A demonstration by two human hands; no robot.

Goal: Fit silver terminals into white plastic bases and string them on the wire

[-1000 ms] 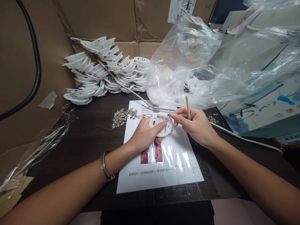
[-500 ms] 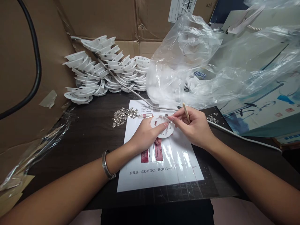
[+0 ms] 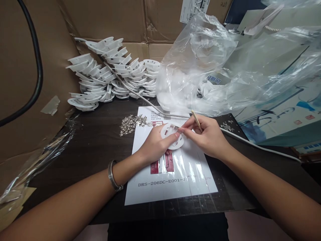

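Observation:
My left hand point(image 3: 156, 142) is closed round the edge of a round white plastic disc point(image 3: 177, 144), its thumb lying across the face. Slots show in the disc, which is held above a printed sheet point(image 3: 160, 194). My right hand point(image 3: 204, 134) has a thin wooden stick point(image 3: 197, 121) lodged between its fingers, pointing up and to the left. Thumb and fingertips of that hand pinch together at the disc's upper right, beside a small shiny metal piece point(image 3: 175, 127); how far they cover it I cannot tell.
Small metal pieces point(image 3: 131, 124) lie heaped left of the sheet, and more metal pieces point(image 3: 227, 126) lie at right. Stacked white discs point(image 3: 100, 73) line the back left. A clear plastic bag point(image 3: 190, 67) stands behind my hands. A grey cable point(image 3: 250, 140) crosses the dark table.
My right fingertips have moved slightly left and down against the disc. The metal piece, before at the disc's top edge, now lies lower across it. The stick leans further left.

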